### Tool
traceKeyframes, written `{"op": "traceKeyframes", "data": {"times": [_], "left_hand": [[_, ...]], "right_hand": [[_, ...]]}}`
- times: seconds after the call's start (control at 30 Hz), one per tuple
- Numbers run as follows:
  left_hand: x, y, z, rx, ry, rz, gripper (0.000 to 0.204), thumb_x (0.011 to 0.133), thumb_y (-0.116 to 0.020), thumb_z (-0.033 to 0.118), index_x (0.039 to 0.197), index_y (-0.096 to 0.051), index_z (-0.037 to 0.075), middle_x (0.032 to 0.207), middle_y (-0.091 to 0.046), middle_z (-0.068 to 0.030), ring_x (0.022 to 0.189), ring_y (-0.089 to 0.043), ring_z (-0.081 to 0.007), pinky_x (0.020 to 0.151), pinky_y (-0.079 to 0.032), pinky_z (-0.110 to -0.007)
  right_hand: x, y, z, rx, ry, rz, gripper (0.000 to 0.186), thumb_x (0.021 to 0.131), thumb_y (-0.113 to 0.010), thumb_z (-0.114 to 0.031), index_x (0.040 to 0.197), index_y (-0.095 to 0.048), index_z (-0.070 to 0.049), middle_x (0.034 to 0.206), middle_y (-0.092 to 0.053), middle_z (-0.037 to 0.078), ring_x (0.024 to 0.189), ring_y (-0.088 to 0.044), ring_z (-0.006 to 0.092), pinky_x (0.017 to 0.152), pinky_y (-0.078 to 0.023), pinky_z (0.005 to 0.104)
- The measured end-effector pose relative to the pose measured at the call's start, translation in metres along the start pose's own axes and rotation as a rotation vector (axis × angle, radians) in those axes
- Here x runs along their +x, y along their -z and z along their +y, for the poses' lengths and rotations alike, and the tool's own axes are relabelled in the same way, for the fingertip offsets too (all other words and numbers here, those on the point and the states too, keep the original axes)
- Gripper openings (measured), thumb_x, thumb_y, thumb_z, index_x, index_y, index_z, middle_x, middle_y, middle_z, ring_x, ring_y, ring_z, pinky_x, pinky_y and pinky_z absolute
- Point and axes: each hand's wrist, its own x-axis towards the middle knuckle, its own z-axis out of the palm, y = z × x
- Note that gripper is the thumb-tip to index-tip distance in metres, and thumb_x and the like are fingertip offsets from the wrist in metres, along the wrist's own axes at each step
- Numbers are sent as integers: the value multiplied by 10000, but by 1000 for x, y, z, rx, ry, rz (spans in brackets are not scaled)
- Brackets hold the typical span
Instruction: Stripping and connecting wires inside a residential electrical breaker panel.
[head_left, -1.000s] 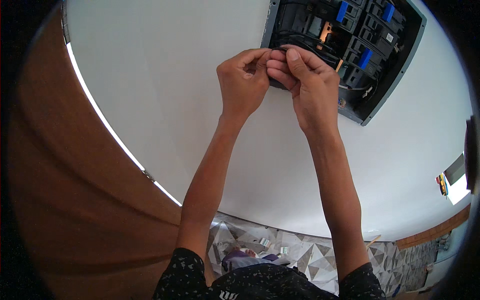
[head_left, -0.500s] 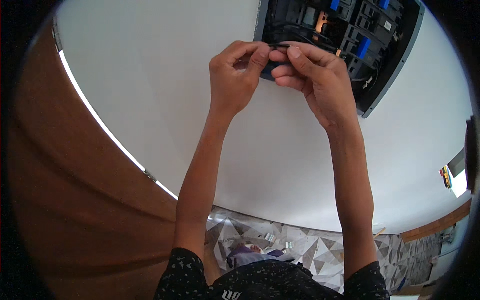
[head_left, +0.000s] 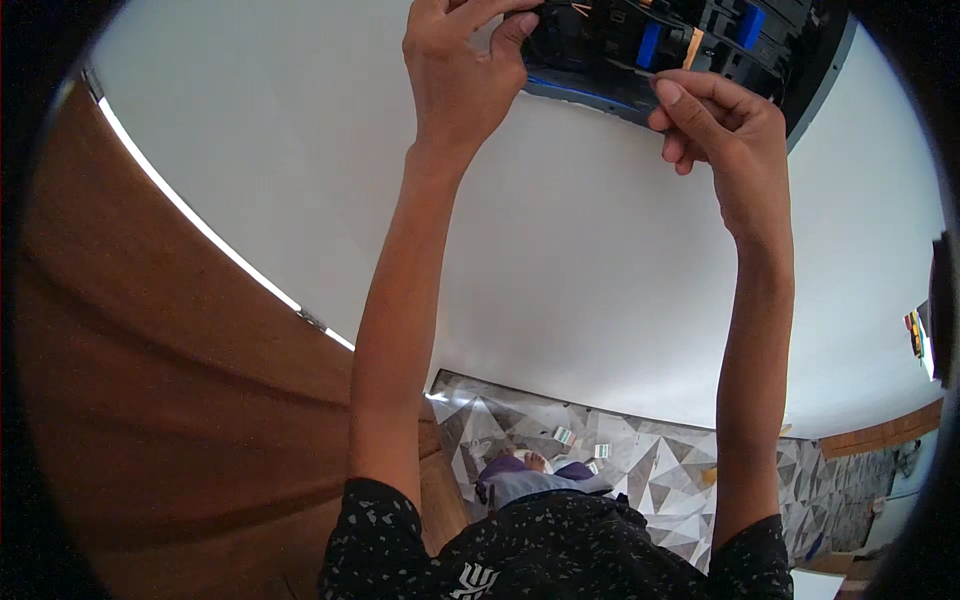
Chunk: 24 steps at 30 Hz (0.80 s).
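Observation:
My left hand (head_left: 465, 65) is raised to the upper left of a dark metal electrical panel box (head_left: 835, 75), its thumb and forefinger closed on a black wire (head_left: 550, 35), partly hidden by the fingers. My right hand (head_left: 725, 135) is at the box's lower edge, thumb and forefinger pinched on what looks like a thin wire, hard to make out, with the other fingers curled. Inside are black breaker housings with blue tabs (head_left: 752, 25), an orange-copper strip (head_left: 693, 45) and several dark cables.
The box sits in a white wall (head_left: 590, 250). A brown wooden door (head_left: 180, 380) stands at the left. Below are a patterned tile floor (head_left: 660, 500), small boxes (head_left: 602, 450) and my feet (head_left: 530, 462). A small colourful object (head_left: 914, 333) is at the far right.
My hands were together on a black cable and have moved apart: the left up and slightly left, the right to the right. The box now sits higher in view.

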Motion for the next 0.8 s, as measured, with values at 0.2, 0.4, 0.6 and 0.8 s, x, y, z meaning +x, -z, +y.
{"op": "traceKeyframes", "data": {"times": [0.2, 0.4, 0.6, 0.8], "left_hand": [[-5, 0, -1, -50, 98, -4, 84, 800, -765, 18, 872, -727, 36, 921, -566, -123, 867, -575, -237, 744, -458, -354], [-22, 13, -1, -99, -39, -71, 197, 844, -670, -6, 1015, -710, 84, 923, -686, -53, 810, -674, -207, 734, -519, -295], [-13, 19, -6, -136, -156, -188, 342, 843, -588, -124, 1073, -718, 94, 921, -684, -62, 837, -680, -177, 710, -541, -270], [-12, 19, -9, -127, -163, -233, 449, 801, -598, -162, 1102, -731, 143, 900, -673, -54, 783, -658, -194, 673, -540, -273]], "right_hand": [[-4, -9, -5, -10, 46, -15, 254, 922, -688, -211, 1066, -716, -4, 804, -716, 75, 608, -623, 83, 544, -513, 223], [0, -32, -12, 19, 170, 57, 277, 918, -690, -175, 1124, -696, 9, 877, -728, 103, 717, -684, 130, 629, -553, 264], [25, -25, -4, -390, 638, 22, 198, 863, -695, -49, 1057, -733, -60, 946, -732, 98, 784, -713, 228, 690, -568, 310], [36, -20, -10, -675, 900, 0, 271, 791, -704, 44, 1039, -728, -63, 973, -709, 71, 808, -708, 253, 667, -576, 327]]}}
